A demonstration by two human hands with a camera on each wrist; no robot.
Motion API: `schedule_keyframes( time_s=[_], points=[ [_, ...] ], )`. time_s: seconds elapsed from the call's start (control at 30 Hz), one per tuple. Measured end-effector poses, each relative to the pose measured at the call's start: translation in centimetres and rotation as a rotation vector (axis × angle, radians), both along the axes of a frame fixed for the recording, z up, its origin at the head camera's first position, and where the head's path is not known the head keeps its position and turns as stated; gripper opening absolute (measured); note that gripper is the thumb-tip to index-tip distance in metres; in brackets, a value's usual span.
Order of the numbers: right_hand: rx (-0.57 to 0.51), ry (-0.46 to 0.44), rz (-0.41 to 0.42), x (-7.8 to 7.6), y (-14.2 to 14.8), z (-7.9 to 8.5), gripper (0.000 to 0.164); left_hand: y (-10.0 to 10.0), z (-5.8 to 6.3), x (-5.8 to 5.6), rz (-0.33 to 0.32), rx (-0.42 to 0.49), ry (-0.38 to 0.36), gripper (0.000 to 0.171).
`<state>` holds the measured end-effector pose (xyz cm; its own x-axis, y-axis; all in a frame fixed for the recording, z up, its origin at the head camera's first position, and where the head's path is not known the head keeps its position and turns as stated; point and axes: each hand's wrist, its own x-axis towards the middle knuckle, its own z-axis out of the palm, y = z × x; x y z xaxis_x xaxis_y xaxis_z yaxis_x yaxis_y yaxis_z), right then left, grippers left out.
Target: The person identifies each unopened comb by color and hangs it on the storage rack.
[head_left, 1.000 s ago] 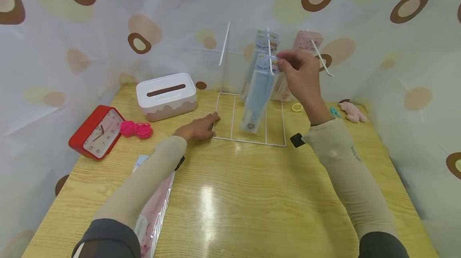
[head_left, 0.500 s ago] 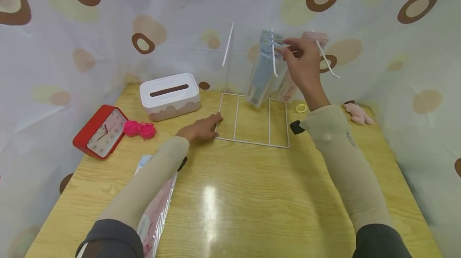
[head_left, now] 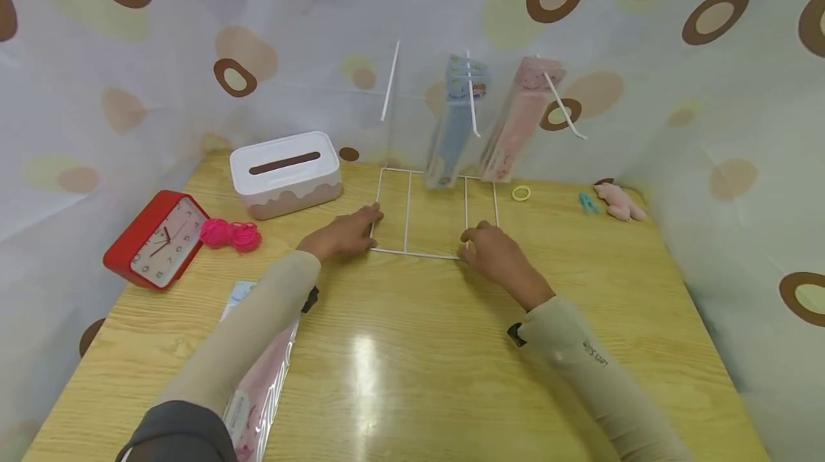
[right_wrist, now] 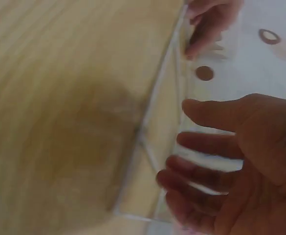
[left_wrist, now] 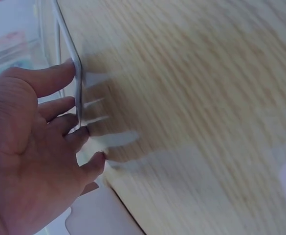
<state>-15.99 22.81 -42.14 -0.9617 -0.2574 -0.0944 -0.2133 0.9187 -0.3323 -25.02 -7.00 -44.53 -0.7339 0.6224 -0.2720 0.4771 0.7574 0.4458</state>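
Observation:
A white wire display rack has its base flat on the table and hooks rising at the back. My left hand rests at the base's left front corner. In the left wrist view its thumb and loosely extended fingers touch the wire. My right hand is over the base's right front, fingers relaxed, holding nothing; the right wrist view shows its fingers spread apart. Long blue packs hang together on the middle hook. Pink packs hang on the right hook, and the left hook is bare.
Left of the rack stand a white tissue box, a red clock and pink yarn. A pink pack lies under the left forearm. At right are a yellow ring, a teal clip and a pink plush toy.
My right hand has let go of the front blue pack, which slid back along its hook against the others. That hand has come down to the rack's base. My left hand stays there.

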Motion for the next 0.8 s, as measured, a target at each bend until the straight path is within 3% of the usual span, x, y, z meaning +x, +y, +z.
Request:
schedule_keyframes(
  time_s=[0.2, 0.37, 0.53, 0.6, 0.7, 0.8],
  points=[
    [0.072, -0.044, -0.116, 0.6, 2.1, -2.1, 0.056, -0.1, 0.1, 0.1, -0.003, 0.016, 0.000, 0.063],
    [0.008, -0.092, -0.163, 0.6, 3.6, -3.2, 0.077, -0.6, -0.1, 0.3, 0.004, 0.007, 0.001, 0.063],
    [-0.122, -0.103, -0.121, 0.3, 4.0, -4.2, 0.044, -1.5, -0.3, 0.5, 0.004, 0.005, 0.034, 0.063],
    [-0.152, -0.098, -0.112, 0.2, 4.2, -4.4, 0.039, -2.0, 0.0, 0.6, -0.005, 0.008, 0.070, 0.063],
    [-0.175, -0.107, -0.114, 0.3, 4.6, -4.6, 0.039, -3.3, 1.5, 1.2, -0.003, 0.035, 0.109, 0.064],
    [-0.176, -0.116, -0.128, 0.4, 5.2, -4.7, 0.037, -5.8, 3.6, 2.6, 0.022, 0.070, 0.110, 0.063]
  ],
)
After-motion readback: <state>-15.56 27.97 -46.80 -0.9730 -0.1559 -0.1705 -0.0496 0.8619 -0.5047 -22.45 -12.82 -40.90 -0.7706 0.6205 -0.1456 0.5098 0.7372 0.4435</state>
